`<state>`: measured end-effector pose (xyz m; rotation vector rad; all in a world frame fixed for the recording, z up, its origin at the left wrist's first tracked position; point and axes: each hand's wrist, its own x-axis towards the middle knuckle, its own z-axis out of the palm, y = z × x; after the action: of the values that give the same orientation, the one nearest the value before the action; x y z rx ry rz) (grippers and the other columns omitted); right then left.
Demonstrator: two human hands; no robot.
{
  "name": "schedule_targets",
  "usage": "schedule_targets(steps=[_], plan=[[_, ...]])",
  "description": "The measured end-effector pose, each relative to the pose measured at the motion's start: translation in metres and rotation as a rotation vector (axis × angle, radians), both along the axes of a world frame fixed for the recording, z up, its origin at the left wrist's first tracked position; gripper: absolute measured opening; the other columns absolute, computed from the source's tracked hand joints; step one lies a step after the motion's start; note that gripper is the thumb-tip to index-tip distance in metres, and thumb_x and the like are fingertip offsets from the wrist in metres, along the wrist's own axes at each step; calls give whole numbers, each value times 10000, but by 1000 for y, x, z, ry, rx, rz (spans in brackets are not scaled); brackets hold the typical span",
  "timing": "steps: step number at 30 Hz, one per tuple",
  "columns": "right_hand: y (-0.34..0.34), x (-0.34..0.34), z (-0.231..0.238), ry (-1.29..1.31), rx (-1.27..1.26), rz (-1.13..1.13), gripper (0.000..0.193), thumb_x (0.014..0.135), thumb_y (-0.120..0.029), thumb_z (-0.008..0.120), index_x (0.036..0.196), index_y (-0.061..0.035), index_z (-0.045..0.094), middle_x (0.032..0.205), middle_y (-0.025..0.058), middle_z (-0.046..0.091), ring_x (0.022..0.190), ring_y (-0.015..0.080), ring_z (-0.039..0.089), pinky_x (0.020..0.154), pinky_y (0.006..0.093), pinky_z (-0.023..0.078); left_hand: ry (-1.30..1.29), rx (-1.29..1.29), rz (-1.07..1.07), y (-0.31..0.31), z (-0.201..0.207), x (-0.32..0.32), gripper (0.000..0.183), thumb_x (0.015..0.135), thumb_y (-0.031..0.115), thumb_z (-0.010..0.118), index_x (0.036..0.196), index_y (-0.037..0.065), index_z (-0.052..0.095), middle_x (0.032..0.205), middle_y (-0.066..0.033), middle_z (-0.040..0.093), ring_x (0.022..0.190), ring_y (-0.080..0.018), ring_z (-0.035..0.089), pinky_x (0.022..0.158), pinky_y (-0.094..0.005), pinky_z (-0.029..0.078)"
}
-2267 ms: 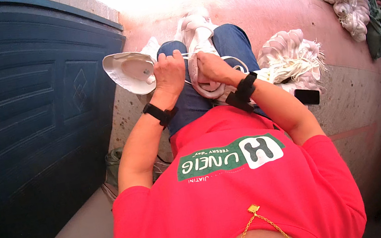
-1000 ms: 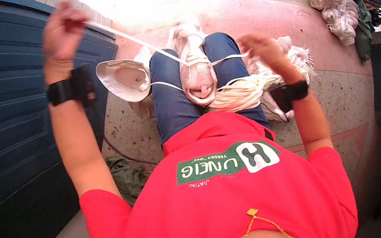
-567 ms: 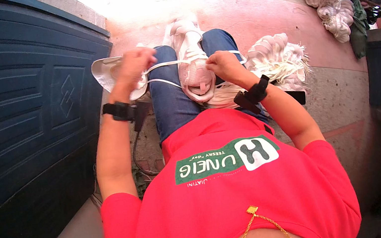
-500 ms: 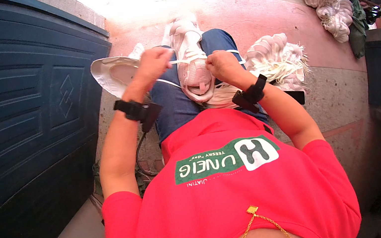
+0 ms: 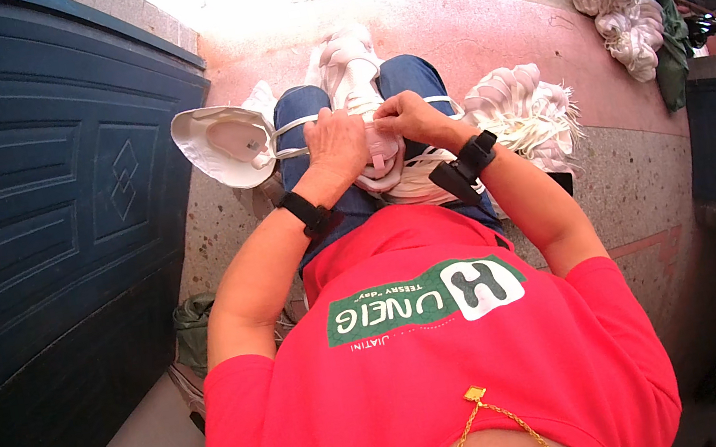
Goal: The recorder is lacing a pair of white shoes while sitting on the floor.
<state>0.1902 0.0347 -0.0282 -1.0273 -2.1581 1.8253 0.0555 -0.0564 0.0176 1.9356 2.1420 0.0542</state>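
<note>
A pale pink and white sneaker (image 5: 379, 149) rests between my thighs, its toe end toward me. My left hand (image 5: 337, 144) lies over the left side of its lacing with bent fingers, closed on a white shoelace (image 5: 292, 125). Fingertips of that hand are partly hidden against the shoe. Opposite it, my right hand (image 5: 414, 117) pinches at the lacing with thumb and forefinger together. Loose lace also trails over my right knee. Another stack of pale shoe pieces (image 5: 345, 60) extends beyond the sneaker, between my knees.
A white hat-like thing (image 5: 222, 147) sits by my left knee. To my right lies a bundle of pale sneakers with loose laces (image 5: 518, 116). More tied shoes (image 5: 627, 17) are piled at the far right. A dark blue panelled door (image 5: 69, 196) stands at the left.
My left hand has come down and to the right onto the sneaker, and the lace now loops out to the left. My right hand has shifted slightly inward.
</note>
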Motion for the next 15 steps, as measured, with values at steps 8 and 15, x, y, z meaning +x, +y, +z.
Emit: schedule_targets(steps=[8, 15], plan=[[-13, -12, -1, -97, 471, -139, 150, 738, -57, 491, 875, 3, 509, 683, 207, 560, 670, 345, 565, 595, 379, 436, -106, 86, 108, -2, -12, 3, 148, 719, 148, 505, 778, 61, 610, 865, -109, 570, 879, -268, 521, 684, -418, 412], [-8, -11, 3, -57, 400, -50, 145, 757, -73, 486, 886, -16, 517, 771, 225, 570, 773, 382, 552, 666, 424, 432, -434, 107, 183, 0, -20, -7, 153, 742, 151, 528, 726, 16, 599, 791, -173, 587, 782, -344, 556, 654, -431, 452]])
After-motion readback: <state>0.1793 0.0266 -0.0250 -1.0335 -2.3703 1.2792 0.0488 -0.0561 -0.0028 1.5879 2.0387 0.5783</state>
